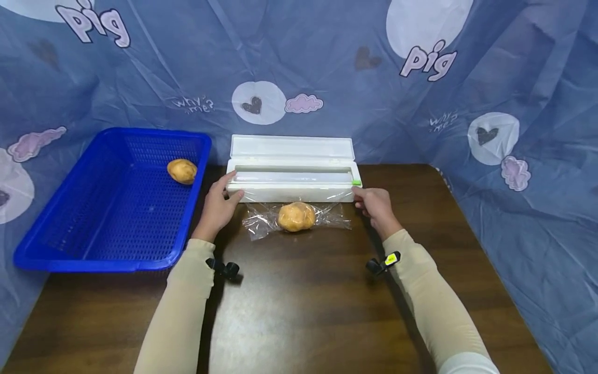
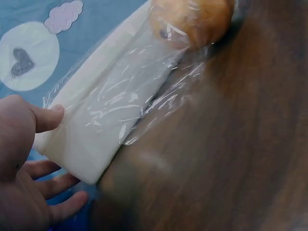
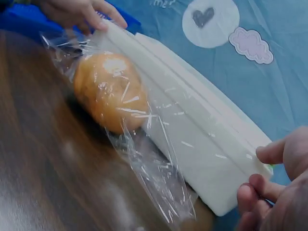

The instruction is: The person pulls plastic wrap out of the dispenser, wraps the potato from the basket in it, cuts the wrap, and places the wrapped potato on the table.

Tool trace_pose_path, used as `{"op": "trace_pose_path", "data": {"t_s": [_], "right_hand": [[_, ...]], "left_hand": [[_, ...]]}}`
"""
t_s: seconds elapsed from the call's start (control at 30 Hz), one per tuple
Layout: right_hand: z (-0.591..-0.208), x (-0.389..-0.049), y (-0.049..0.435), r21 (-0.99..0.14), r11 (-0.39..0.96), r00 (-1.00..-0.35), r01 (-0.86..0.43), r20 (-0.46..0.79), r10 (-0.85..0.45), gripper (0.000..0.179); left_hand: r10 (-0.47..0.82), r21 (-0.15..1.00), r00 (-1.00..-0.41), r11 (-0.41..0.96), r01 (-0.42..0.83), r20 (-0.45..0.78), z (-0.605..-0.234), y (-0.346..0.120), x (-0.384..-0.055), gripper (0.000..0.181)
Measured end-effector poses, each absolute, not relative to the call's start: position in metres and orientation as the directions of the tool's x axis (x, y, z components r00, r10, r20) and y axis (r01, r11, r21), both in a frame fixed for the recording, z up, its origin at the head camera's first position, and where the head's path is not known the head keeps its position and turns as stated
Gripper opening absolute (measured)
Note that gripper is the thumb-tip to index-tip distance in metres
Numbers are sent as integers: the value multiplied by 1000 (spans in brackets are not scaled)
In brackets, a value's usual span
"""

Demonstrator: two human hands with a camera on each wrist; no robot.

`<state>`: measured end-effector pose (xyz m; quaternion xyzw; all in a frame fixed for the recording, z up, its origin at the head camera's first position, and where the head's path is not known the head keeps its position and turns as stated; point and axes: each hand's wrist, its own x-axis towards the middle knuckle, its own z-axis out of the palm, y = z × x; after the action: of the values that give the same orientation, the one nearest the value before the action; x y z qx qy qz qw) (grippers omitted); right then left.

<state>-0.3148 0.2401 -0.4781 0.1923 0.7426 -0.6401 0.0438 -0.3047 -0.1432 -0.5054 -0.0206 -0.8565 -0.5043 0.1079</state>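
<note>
A white cling film dispenser (image 1: 294,194) with its lid raised stands at the back of the table, a roll (image 1: 294,177) inside. Clear cling film (image 3: 159,178) comes over its front and wraps around a potato (image 1: 296,216) lying before it, the loose film ends spread to both sides. My left hand (image 1: 219,202) holds the dispenser's left end, thumb at the front and fingers around the side. At the right front corner, my right hand (image 1: 376,205) grips with thumb and forefinger, other fingers curled; whether film is also pinched there is unclear. A green tab (image 1: 356,182) sits just above it.
A blue plastic basket (image 1: 184,244) stands on the left of the brown table (image 1: 299,311), with one bare potato (image 1: 181,171) at its right side. A blue printed cloth (image 1: 327,62) hangs directly behind the dispenser and beside the table.
</note>
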Motion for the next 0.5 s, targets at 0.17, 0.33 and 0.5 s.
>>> {"op": "trace_pose_path", "data": {"t_s": [0.17,0.33,0.5], "right_hand": [[-480,-311,233,-927,122,-911,355,-314,268,37],[-489,-310,228,-937,95,-907,337,-296,299,29],[-495,-310,223,-953,85,-910,289,-246,335,29]], "left_hand": [[-296,872,-941,490,-3,163,-503,-138,-294,50],[-383,865,-922,482,-139,65,-500,-134,-286,37],[-302,893,-951,410,-186,-60,-499,-133,-285,42]]}}
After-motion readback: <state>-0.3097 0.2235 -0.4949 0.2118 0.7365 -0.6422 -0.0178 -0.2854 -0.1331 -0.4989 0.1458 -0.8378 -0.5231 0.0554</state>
